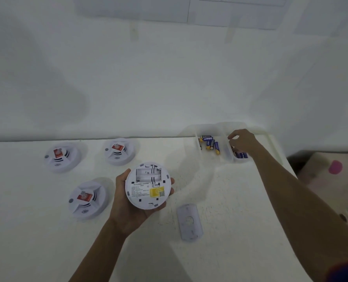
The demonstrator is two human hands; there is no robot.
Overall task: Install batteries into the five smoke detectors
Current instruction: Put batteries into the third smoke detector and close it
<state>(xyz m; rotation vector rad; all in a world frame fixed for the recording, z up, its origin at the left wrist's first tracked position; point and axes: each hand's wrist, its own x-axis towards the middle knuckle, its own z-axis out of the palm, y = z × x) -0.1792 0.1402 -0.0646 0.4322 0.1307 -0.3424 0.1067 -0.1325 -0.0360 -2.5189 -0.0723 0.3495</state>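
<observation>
My left hand (128, 208) grips a white smoke detector (148, 185) turned back side up above the table, its battery bay uncovered and without batteries, a yellow label below it. Its detached white back plate (190, 222) lies flat on the table to the right. My right hand (242, 142) reaches into the right compartment of a clear plastic tray (191, 135), fingers curled down over blue batteries (241, 155); whether it holds one is hidden. More blue and gold batteries (209, 142) lie in the middle compartment. Three other detectors (61, 156) (118, 151) (86, 199) sit face up at left.
The white table (240, 220) ends at a white wall behind and drops off at the right edge. Beyond that edge stand a beige box with a pink item (335, 166) and some objects lower right.
</observation>
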